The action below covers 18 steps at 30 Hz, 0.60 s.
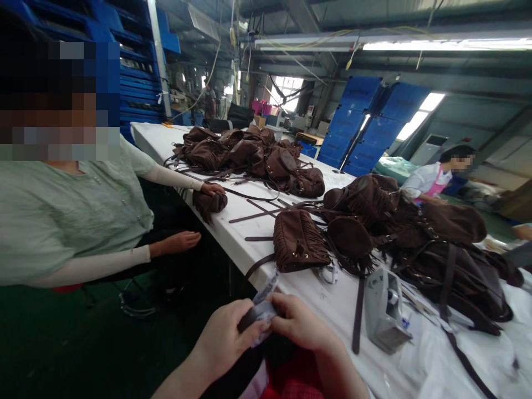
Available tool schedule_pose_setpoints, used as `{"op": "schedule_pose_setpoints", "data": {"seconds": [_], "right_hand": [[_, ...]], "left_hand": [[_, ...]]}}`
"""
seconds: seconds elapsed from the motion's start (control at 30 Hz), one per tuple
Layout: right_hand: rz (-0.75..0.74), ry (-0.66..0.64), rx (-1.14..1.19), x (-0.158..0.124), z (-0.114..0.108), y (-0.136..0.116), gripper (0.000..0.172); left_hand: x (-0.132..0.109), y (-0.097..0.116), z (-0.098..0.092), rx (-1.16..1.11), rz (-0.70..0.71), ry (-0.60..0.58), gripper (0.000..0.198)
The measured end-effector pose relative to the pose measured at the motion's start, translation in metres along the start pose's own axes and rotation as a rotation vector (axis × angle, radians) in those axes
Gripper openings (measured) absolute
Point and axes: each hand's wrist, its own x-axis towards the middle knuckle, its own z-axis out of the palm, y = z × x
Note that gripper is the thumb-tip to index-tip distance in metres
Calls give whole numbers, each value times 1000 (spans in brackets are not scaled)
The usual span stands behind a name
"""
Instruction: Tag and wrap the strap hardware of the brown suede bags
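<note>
In front of my body, over the table's near edge, both hands are closed on a small grey, partly see-through bundle [262, 311] that looks like crumpled plastic. My left hand [224, 339] wraps round its left side, with the thumb on it. My right hand [300, 321] pinches its right side. One end of the bundle sticks up toward the table; what is inside I cannot make out. Just beyond my hands lies a dark brown fringed bag [298, 239] with a strap hanging over the edge. A clear crumpled piece of plastic [329, 274] sits beside the bag.
A grey tape dispenser [384, 313] stands on the white table [249, 221] to the right. Piles of brown bags [249, 152] and more bags [451, 271] cover much of it. At left a seated co-worker [95, 221] touches a rolled brown piece [211, 202]. Another person [432, 177] is at far right.
</note>
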Motion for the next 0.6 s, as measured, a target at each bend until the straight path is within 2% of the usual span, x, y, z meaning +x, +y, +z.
{"op": "schedule_pose_setpoints", "data": {"seconds": [0.1,0.27,0.4,0.5,0.6], "right_hand": [[-21,38,162,5,0,3,14],[3,65,520,10,9,5,41],[-4,94,819,14,31,8,43],[-12,97,839,16,38,13,42],[-21,153,519,14,27,11,39]], "left_hand": [[-2,-4,9,-35,-18,164,40],[-5,0,20,-139,33,374,34],[-7,4,32,-183,49,506,24],[-6,2,29,-181,33,492,24],[-2,-3,14,-97,2,279,28]]}}
